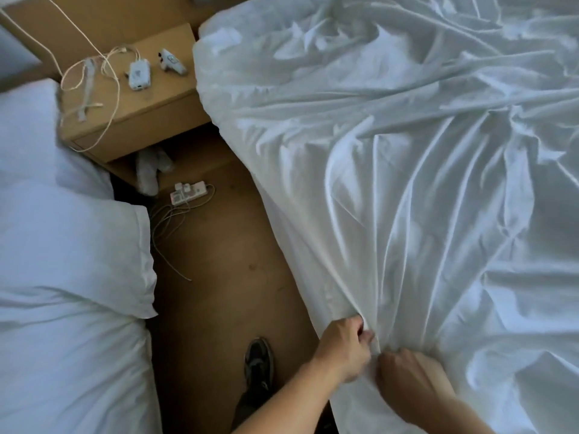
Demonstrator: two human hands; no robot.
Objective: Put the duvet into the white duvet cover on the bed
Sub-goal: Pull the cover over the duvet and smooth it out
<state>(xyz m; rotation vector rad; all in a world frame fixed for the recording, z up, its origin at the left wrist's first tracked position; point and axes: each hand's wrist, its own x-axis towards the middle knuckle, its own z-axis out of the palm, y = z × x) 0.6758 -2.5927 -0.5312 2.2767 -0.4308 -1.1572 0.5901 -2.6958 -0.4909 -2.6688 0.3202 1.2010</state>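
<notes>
Two hands meet at lower centre of frame, close together, not quite touching. Left hand (pixel 343 349): fingers curled, pinching a fold of the white duvet cover (pixel 407 183) at its near edge. Right hand (pixel 407 379): fingers curled down into bunched fabric of the same cover, just right of the left hand; clamped on it.

Cover lies rumpled across the bed (pixel 213 73), filling the right half of frame, with long creases fanning out from the two grips toward upper right. Its left edge hangs down the side of the bed. Cannot tell whether the duvet is inside; no separate duvet can be made out.

Brown floor (pixel 219 277) runs down the middle. One dark shoe (pixel 259 361) at bottom centre. White power strip (pixel 188 192) on the floor, centre left. Wooden nightstand (pixel 150 120) at upper left carries loose cables (pixel 109 76) and a white charger (pixel 138 75). Second bed's white bedding (pixel 62 245) fills the left edge.
</notes>
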